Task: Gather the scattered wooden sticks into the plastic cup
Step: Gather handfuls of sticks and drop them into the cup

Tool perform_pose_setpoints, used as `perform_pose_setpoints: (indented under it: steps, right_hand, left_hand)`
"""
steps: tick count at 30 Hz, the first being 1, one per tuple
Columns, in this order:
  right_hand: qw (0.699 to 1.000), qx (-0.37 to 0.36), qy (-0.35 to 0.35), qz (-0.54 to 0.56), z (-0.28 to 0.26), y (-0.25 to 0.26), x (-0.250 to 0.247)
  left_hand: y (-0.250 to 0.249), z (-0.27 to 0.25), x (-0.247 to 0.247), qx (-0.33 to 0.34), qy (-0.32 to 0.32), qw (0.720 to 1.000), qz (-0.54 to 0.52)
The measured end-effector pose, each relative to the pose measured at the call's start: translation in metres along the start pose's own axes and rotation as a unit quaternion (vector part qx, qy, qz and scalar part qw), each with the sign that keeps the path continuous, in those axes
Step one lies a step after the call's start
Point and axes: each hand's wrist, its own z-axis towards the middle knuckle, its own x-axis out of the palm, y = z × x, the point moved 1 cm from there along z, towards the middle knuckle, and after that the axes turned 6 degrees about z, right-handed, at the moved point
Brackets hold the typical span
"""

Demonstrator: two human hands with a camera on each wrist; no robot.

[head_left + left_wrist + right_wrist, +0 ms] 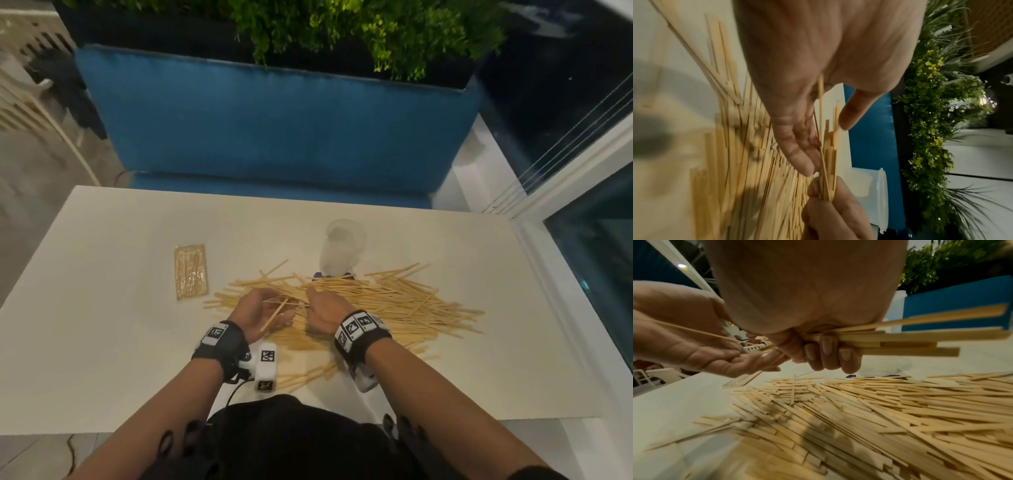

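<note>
From the head view, the wooden sticks (359,308) lie in a wide heap across the middle of the white bench (102,325), with the plastic cup (342,248) standing upright at the heap's far edge and looking empty. The left hand (262,313) lies palm up over the near left part of the heap, a stick or two resting across its relaxed fingers. The right hand (325,310) sits just beside it. A flat packet of sticks (190,270) lies apart to the left.

In the left wrist view, the left hand's fingers (797,146) are straight and loose, and the right hand's curled fingers (830,211) pinch a small bundle (827,186) at their tips.

The right wrist view shows the right hand (824,353) gripping that bundle (910,340) in a closed fist, its ends uneven and splayed.

To do this step well, I judge the bundle should be squared up before it goes to the cup, tapping the ends level so none snag on the rim. The cup looks light and could tip. There is open bench to the right and left of the heap; sticks near the front edge could be swept off.
</note>
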Motion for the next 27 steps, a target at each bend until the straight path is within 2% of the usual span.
perform_pose_setpoints:
  steps: [4, 10, 14, 16, 17, 21, 24, 27]
  right_hand:
    - [1.0, 0.005, -0.01, 0.004, 0.004, -0.004, -0.002]
    - [0.999, 0.042, -0.02, 0.012, 0.006, -0.013, 0.0]
    - [0.993, 0.096, -0.028, 0.069, 0.006, -0.021, 0.002]
    - [0.989, 0.103, -0.017, 0.106, 0.008, -0.017, 0.007]
    - [0.988, 0.098, -0.008, 0.115, 0.009, -0.013, 0.012]
    - [0.994, 0.059, 0.014, 0.085, 0.009, 0.007, 0.029]
    - [0.999, 0.019, 0.002, 0.048, 0.006, 0.013, 0.038]
    - [1.0, -0.017, -0.02, -0.003, 0.005, 0.009, 0.04]
  left_hand:
    - [0.001, 0.002, -0.005, 0.026, -0.01, 0.995, 0.097]
    - [-0.003, 0.0, -0.031, 0.012, -0.004, 0.978, 0.207]
    - [0.001, 0.002, -0.049, 0.025, -0.086, 0.961, 0.261]
    - [0.005, 0.002, -0.05, 0.032, -0.143, 0.956, 0.254]
    - [0.008, 0.003, -0.046, 0.031, -0.148, 0.96, 0.234]
    - [0.02, 0.003, -0.02, 0.028, -0.108, 0.982, 0.155]
    - [0.024, 0.003, -0.007, 0.039, -0.116, 0.985, 0.125]
    - [0.024, 0.0, -0.003, 0.01, -0.114, 0.988, 0.102]
